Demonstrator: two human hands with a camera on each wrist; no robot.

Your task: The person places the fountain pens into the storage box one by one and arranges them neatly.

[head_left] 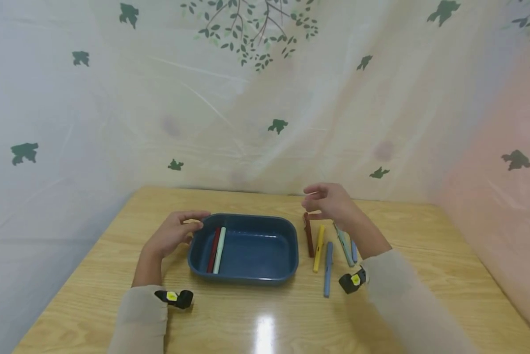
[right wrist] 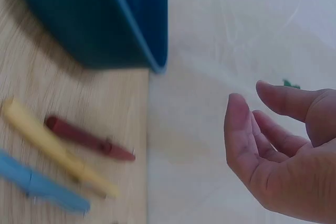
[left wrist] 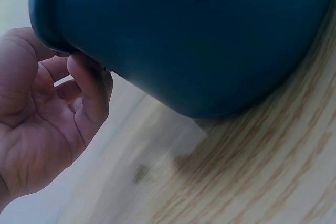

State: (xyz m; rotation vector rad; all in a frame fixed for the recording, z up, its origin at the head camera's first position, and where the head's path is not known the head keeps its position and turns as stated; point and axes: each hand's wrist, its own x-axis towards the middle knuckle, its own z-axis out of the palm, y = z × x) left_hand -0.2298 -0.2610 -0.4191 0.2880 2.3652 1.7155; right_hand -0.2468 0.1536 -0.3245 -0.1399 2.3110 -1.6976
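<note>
A dark blue rectangular dish (head_left: pixel 258 282) stands on the table, a dark red pen (head_left: pixel 213 250) and a pale mint pen (head_left: pixel 220 250) lying side by side at its left end. My left hand (head_left: pixel 173 235) holds the dish's far left corner; in the left wrist view, thumb and curled fingers (left wrist: pixel 92 85) meet at the rim. Raised over the far end of the pens right of the dish, my right hand (head_left: pixel 329 204) has loosely bent fingers with nothing between them. Closest to it lies a brownish-red pen (head_left: pixel 309 238), with a yellow pen (right wrist: pixel 58 150) beside that.
A blue pen (head_left: pixel 328 270) lies nearer the front. Further right are a grey-green pen (head_left: pixel 345 248) and another blue pen (head_left: pixel 354 251), partly hidden by the right forearm. Behind the wooden table (head_left: pixel 229 319) hangs a pale curtain (head_left: pixel 229 123) with printed birds and leaves.
</note>
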